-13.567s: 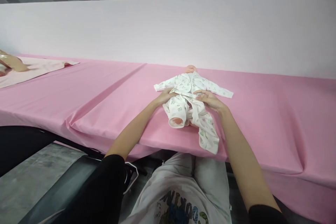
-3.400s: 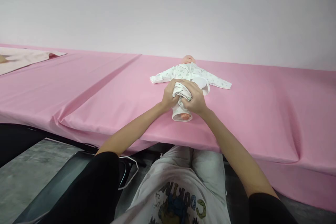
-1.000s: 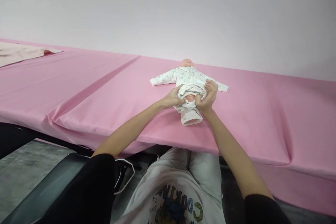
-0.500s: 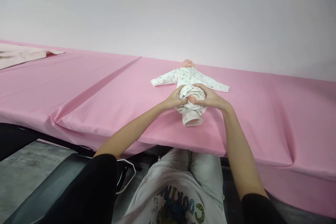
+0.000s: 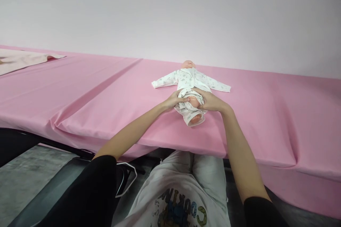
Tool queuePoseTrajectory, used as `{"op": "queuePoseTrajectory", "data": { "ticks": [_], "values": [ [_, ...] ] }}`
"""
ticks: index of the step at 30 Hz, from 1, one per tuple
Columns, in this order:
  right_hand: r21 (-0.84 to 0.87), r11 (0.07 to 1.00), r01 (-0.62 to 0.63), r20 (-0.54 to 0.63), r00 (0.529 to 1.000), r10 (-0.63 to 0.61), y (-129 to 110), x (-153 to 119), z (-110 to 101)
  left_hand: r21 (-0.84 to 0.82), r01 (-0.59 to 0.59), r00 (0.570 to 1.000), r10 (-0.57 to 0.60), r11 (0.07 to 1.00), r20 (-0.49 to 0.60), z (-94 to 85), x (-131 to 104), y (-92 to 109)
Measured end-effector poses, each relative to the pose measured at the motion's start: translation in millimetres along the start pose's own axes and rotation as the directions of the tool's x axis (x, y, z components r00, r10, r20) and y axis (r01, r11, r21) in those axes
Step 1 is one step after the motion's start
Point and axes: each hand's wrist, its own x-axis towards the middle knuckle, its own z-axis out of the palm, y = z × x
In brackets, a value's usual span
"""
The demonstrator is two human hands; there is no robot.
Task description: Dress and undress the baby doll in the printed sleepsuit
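Note:
A baby doll (image 5: pixel 188 64) lies on its back on the pink-covered table, head toward the wall. It wears a white patterned top (image 5: pixel 189 78) with both sleeves spread out. White patterned pants (image 5: pixel 183 109) are bunched around its legs. My left hand (image 5: pixel 174 100) grips the bunched cloth from the left, its thumb beside the bare leg. From the right, my right hand (image 5: pixel 209 100) grips the same cloth, with the thumb near the leg. One foot shows between my hands, and more of the doll's skin shows inside the lower leg opening.
A pale cloth (image 5: pixel 23 59) lies at the table's far left. Behind the pink table cover (image 5: pixel 112 95) stands a white partition (image 5: pixel 170 25). A dark chair (image 5: pixel 53 191) is at the lower left.
The bunched cloth has opened wider around the bare leg or foot. Skin now shows in the lower leg opening, where none showed before. Both hands have shifted slightly left.

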Motion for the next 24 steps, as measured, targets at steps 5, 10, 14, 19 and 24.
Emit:
{"op": "queuePoseTrajectory", "data": {
  "ticks": [5,10,14,19,24],
  "values": [
    [-0.003,1.000,-0.028,-0.033,0.999,0.027,4.6,1.8,1.0,0.040,-0.008,1.000,0.007,0.999,0.026,-3.7,0.7,5.4],
    [0.137,0.989,-0.057,-0.011,0.998,0.059,16.7,1.6,-6.7,0.268,-0.053,0.999,0.050,0.962,0.019,-14.8,3.5,13.4],
    [0.290,0.954,-0.072,0.049,0.997,0.061,25.9,-2.4,-15.3,0.328,0.033,0.985,0.024,0.944,-0.169,-21.7,8.0,6.7],
    [0.595,0.797,-0.104,-0.021,0.989,0.145,32.2,-10.3,-24.2,0.339,-0.062,0.913,0.190,0.939,-0.362,-30.8,16.5,-4.3],
    [0.687,0.718,-0.113,-0.327,0.834,0.445,52.1,-1.3,-21.6,0.278,-0.145,0.842,0.266,0.950,-0.470,-40.0,22.1,-11.8]
  ]
}}
